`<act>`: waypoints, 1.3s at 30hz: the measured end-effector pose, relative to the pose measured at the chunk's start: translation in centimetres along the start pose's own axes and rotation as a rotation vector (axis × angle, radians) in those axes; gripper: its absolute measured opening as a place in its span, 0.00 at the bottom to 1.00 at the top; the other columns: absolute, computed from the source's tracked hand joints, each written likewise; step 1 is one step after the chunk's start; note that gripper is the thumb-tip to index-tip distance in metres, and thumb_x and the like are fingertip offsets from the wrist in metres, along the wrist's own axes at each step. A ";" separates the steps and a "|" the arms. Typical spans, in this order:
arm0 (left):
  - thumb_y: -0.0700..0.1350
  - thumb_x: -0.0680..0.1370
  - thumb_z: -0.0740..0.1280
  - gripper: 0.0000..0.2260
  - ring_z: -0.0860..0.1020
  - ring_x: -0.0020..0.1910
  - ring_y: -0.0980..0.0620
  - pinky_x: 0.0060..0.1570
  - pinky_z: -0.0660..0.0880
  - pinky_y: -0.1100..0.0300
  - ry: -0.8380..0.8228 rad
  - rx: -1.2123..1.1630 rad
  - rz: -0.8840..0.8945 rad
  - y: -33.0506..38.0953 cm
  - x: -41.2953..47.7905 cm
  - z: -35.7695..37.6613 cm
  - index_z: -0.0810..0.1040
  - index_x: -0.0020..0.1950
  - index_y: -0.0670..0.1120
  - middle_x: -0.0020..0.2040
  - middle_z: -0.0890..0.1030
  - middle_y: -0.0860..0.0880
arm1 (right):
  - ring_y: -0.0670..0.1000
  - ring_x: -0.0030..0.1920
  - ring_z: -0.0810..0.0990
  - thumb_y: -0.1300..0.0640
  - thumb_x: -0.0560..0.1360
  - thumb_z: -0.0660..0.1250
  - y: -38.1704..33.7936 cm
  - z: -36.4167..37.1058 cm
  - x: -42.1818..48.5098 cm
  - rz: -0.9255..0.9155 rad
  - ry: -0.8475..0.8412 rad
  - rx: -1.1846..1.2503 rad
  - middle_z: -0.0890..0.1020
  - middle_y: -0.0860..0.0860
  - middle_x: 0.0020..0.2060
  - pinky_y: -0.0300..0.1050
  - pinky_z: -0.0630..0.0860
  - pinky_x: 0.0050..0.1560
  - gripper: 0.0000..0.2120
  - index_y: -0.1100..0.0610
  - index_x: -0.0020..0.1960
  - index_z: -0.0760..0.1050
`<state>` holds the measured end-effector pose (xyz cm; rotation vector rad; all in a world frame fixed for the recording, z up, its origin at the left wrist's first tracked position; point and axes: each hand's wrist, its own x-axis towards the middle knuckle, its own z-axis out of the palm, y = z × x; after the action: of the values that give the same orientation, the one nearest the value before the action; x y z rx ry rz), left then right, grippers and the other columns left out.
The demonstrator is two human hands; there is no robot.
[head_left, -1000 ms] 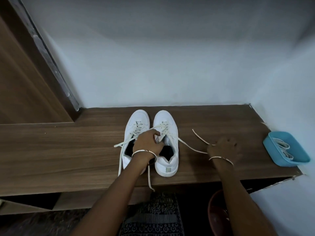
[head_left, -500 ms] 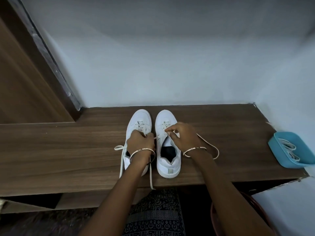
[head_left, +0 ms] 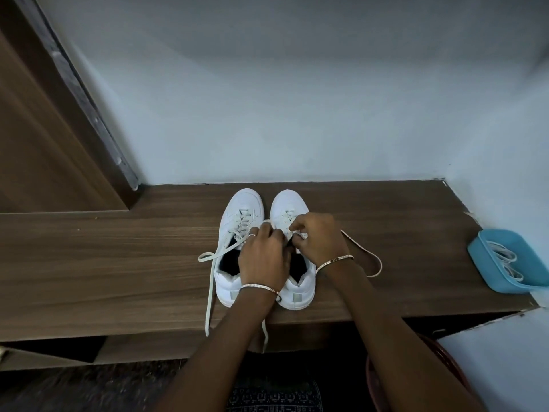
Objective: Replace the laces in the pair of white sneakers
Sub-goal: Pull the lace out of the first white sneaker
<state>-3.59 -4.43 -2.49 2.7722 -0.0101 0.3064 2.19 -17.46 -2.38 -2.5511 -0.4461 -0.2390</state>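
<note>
Sneakers (head_left: 245,203) at shelf (head_left: 133,292) front edge, hands (head_left: 263,257) (head_left: 319,236) gripping lace (head_left: 377,263)

Two white sneakers (head_left: 242,203) are sitting side by side near the front edge of the bench (head_left: 118,263), toes facing the wall, their loosened laces (head_left: 211,281) trailing over it.

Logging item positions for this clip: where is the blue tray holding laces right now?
Head view: the blue tray sits at the far right end of the wooden shelf, beside the right wall, well right of the white sneakers.
</note>
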 end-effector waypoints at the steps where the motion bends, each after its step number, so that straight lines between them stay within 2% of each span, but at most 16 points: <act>1: 0.48 0.77 0.67 0.09 0.78 0.48 0.42 0.37 0.72 0.52 0.025 0.011 -0.017 -0.2 0.0 0.1 0.81 0.44 0.43 0.50 0.78 0.44 | 0.56 0.44 0.84 0.62 0.66 0.72 0.1 0.1 0.0 -0.006 0.014 0.005 0.86 0.52 0.41 0.48 0.77 0.49 0.08 0.56 0.44 0.85; 3: 0.49 0.79 0.64 0.12 0.78 0.45 0.42 0.35 0.69 0.55 0.029 -0.006 -0.072 -0.5 0.1 0.2 0.79 0.42 0.42 0.46 0.78 0.44 | 0.55 0.42 0.84 0.61 0.66 0.71 0.3 0.2 -0.1 -0.031 0.036 0.006 0.86 0.51 0.39 0.45 0.76 0.46 0.07 0.56 0.43 0.84; 6: 0.50 0.80 0.61 0.10 0.80 0.46 0.41 0.37 0.68 0.55 0.007 -0.101 -0.125 -0.6 0.2 0.5 0.78 0.51 0.46 0.45 0.81 0.44 | 0.53 0.38 0.83 0.57 0.66 0.67 0.6 0.3 -0.3 -0.072 0.076 0.009 0.85 0.49 0.35 0.42 0.69 0.42 0.07 0.55 0.41 0.83; 9: 0.48 0.80 0.62 0.11 0.80 0.46 0.41 0.38 0.67 0.54 0.036 -0.150 -0.145 -0.5 0.2 0.6 0.71 0.62 0.49 0.45 0.82 0.45 | 0.49 0.34 0.82 0.60 0.68 0.68 1.1 0.6 -0.8 -0.096 0.132 0.128 0.84 0.48 0.33 0.43 0.77 0.39 0.04 0.57 0.41 0.81; 10: 0.48 0.79 0.62 0.12 0.80 0.45 0.41 0.37 0.67 0.54 0.050 -0.167 -0.147 -0.5 0.1 0.7 0.70 0.62 0.48 0.44 0.82 0.45 | 0.46 0.33 0.81 0.62 0.69 0.69 1.2 0.7 -1.0 -0.059 0.148 0.195 0.83 0.47 0.32 0.45 0.79 0.38 0.03 0.58 0.42 0.80; 13: 0.47 0.78 0.63 0.14 0.80 0.40 0.40 0.36 0.69 0.52 0.096 -0.212 -0.157 -0.5 0.0 0.7 0.68 0.62 0.46 0.40 0.81 0.45 | 0.44 0.35 0.81 0.64 0.72 0.70 1.7 1.3 -1.5 0.130 0.194 0.374 0.82 0.46 0.33 0.42 0.78 0.39 0.04 0.58 0.43 0.77; 17: 0.49 0.78 0.65 0.16 0.81 0.40 0.42 0.36 0.73 0.52 0.087 -0.226 -0.166 -0.5 0.4 0.9 0.68 0.63 0.46 0.40 0.81 0.47 | 0.51 0.39 0.83 0.60 0.75 0.68 1.5 2.2 -1.6 0.406 0.297 0.574 0.84 0.52 0.37 0.48 0.79 0.42 0.02 0.58 0.45 0.76; 19: 0.49 0.78 0.65 0.14 0.81 0.40 0.42 0.37 0.73 0.52 0.071 -0.210 -0.157 -0.5 0.5 1.0 0.69 0.62 0.47 0.40 0.82 0.47 | 0.54 0.41 0.83 0.52 0.77 0.62 1.3 2.6 -1.2 0.515 0.351 0.591 0.85 0.53 0.37 0.52 0.79 0.46 0.10 0.58 0.44 0.75; 22: 0.48 0.78 0.64 0.12 0.81 0.41 0.41 0.37 0.71 0.53 0.057 -0.202 -0.148 -0.5 0.5 1.0 0.69 0.60 0.49 0.42 0.82 0.47 | 0.58 0.40 0.82 0.45 0.76 0.52 0.8 2.6 -0.5 0.521 0.429 0.488 0.84 0.55 0.36 0.53 0.77 0.44 0.18 0.59 0.43 0.72; 25: 0.48 0.79 0.64 0.12 0.81 0.43 0.40 0.38 0.69 0.54 0.044 -0.169 -0.148 -0.4 0.6 0.9 0.68 0.60 0.49 0.42 0.82 0.45 | 0.64 0.35 0.79 0.51 0.79 0.55 0.9 2.4 -0.2 0.445 0.504 0.284 0.81 0.59 0.33 0.52 0.69 0.34 0.15 0.62 0.46 0.72; 27: 0.47 0.79 0.64 0.11 0.80 0.43 0.39 0.38 0.69 0.53 0.041 -0.155 -0.141 -0.3 0.6 0.8 0.68 0.60 0.49 0.42 0.81 0.44 | 0.67 0.33 0.77 0.59 0.80 0.60 1.4 2.0 -0.1 0.401 0.517 0.114 0.78 0.63 0.31 0.48 0.61 0.32 0.09 0.65 0.47 0.72; 30: 0.47 0.79 0.64 0.11 0.80 0.44 0.40 0.38 0.69 0.54 0.034 -0.143 -0.132 -0.2 0.8 0.7 0.68 0.60 0.49 0.43 0.81 0.44 | 0.68 0.32 0.79 0.60 0.79 0.63 2.5 0.9 -0.1 0.363 0.522 -0.123 0.80 0.63 0.31 0.48 0.62 0.32 0.06 0.63 0.49 0.74; 32: 0.46 0.79 0.64 0.12 0.80 0.45 0.40 0.38 0.68 0.54 0.032 -0.138 -0.127 -0.2 0.9 0.7 0.68 0.61 0.48 0.44 0.82 0.44 | 0.68 0.37 0.80 0.56 0.80 0.62 3.5 0.1 0.4 0.436 0.494 -0.125 0.82 0.63 0.35 0.51 0.68 0.34 0.08 0.61 0.53 0.75; 34: 0.46 0.78 0.64 0.12 0.80 0.45 0.40 0.38 0.68 0.54 0.031 -0.134 -0.128 -0.1 0.8 0.7 0.69 0.61 0.48 0.45 0.82 0.44 | 0.65 0.36 0.81 0.52 0.80 0.61 4.2 -0.7 1.0 0.554 0.519 0.066 0.83 0.61 0.35 0.54 0.76 0.37 0.11 0.58 0.51 0.76; 36: 0.45 0.78 0.63 0.12 0.80 0.45 0.40 0.38 0.68 0.54 0.032 -0.137 -0.129 -0.1 0.9 0.7 0.69 0.61 0.48 0.45 0.82 0.44 | 0.60 0.27 0.81 0.51 0.78 0.63 4.7 -1.5 1.6 0.704 0.584 0.380 0.82 0.58 0.28 0.54 0.80 0.34 0.12 0.59 0.46 0.78; 39: 0.45 0.78 0.64 0.13 0.80 0.45 0.40 0.39 0.70 0.53 0.028 -0.136 -0.141 -0.1 1.0 0.7 0.68 0.61 0.48 0.46 0.82 0.45 | 0.51 0.16 0.74 0.57 0.78 0.66 5.1 -3.1 2.1 0.957 0.618 0.961 0.78 0.55 0.20 0.42 0.73 0.22 0.12 0.63 0.40 0.75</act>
<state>-2.49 -4.58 -2.98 2.6176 0.1653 0.2965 5.71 -22.68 -1.70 -1.3955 0.7289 -0.3173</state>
